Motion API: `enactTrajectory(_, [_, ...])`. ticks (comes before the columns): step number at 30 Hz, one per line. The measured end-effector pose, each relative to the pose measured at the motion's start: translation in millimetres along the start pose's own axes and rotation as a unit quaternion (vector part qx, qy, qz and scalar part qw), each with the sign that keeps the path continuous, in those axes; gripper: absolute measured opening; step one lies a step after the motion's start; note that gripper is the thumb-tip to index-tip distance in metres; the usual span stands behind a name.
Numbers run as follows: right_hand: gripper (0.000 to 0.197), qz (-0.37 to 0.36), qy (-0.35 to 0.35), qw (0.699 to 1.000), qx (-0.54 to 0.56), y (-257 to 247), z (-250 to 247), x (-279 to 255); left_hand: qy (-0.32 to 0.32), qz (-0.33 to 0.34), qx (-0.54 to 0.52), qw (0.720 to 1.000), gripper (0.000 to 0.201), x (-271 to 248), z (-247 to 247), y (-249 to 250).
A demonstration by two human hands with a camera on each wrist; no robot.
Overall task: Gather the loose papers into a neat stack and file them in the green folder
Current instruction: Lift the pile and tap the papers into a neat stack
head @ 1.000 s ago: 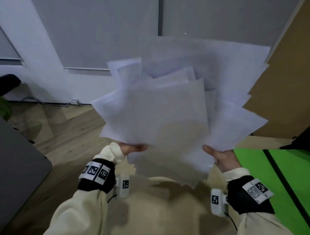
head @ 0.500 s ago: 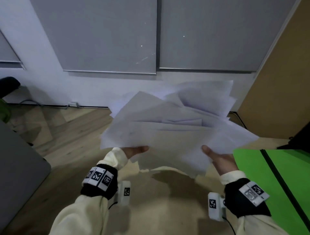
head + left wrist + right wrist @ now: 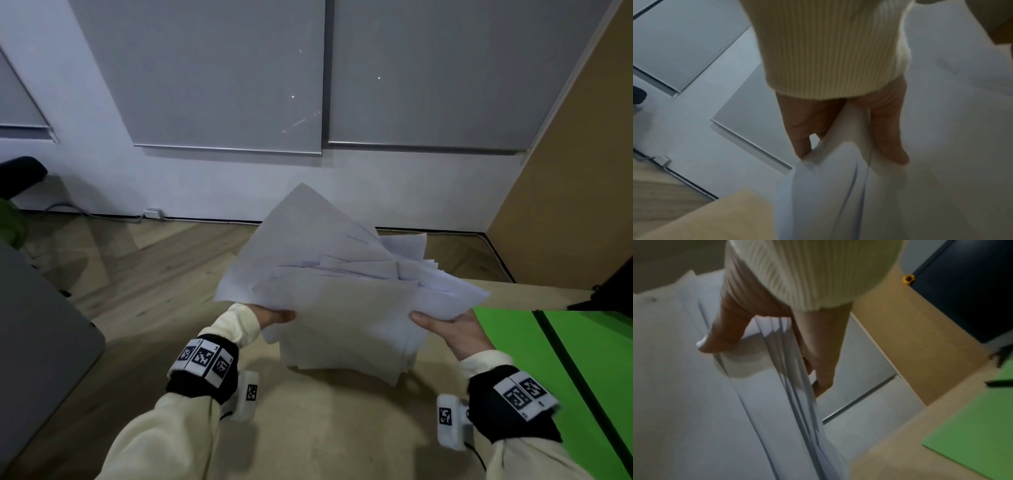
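The papers [image 3: 342, 308] are now lower than one second ago: then they stood up high and spread wide in front of the wall, and now they lean forward and lie flatter, close above the surface [image 3: 325, 428]. The fan of sheets is narrower, and its far corners have come nearer together. The left hand [image 3: 274, 315] and the right hand [image 3: 452, 329] have come down with them.
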State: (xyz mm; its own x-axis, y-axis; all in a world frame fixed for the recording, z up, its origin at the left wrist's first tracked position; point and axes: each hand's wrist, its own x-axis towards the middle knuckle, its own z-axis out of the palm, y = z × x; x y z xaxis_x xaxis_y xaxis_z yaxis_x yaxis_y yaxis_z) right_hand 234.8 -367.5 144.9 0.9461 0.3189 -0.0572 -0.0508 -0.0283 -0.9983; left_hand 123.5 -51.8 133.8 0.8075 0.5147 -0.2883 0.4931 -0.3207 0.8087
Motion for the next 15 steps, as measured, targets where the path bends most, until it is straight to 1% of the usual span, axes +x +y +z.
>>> enactTrajectory(2, [0.052, -0.025, -0.036, 0.999, -0.022, -11, 4, 1, -0.016, -0.012, 0.019, 1.0, 0.073, 2, -4, 1])
enactTrajectory(3, [0.052, -0.033, -0.048, 0.998, -0.028, -15, 6, 2, -0.024, -0.012, 0.039, 0.999, 0.071, 2, -6, 3])
enactTrajectory(7, [0.04, -0.063, -0.062, 0.995, -0.034, -27, 9, 8, -0.052, -0.02, 0.081, 0.995, 0.06, 2, -13, 9])
enactTrajectory(10, [0.036, -0.068, -0.098, 0.991, -0.053, -33, 14, 12, -0.095, -0.023, 0.13, 0.987, 0.071, 1, -17, 13])
enactTrajectory(12, [0.037, -0.067, -0.109, 0.99, -0.058, -34, 20, 14, -0.093, -0.023, 0.159, 0.983, 0.078, -2, -19, 18])
enactTrajectory(13, [0.038, -0.068, -0.111, 0.99, -0.048, -32, 22, 15, -0.094, -0.023, 0.156, 0.983, 0.081, -4, -20, 22])
enactTrajectory(15, [0.039, -0.068, -0.111, 0.991, -0.022, -28, 25, 17, -0.106, -0.001, 0.129, 0.986, 0.09, -7, -21, 27])
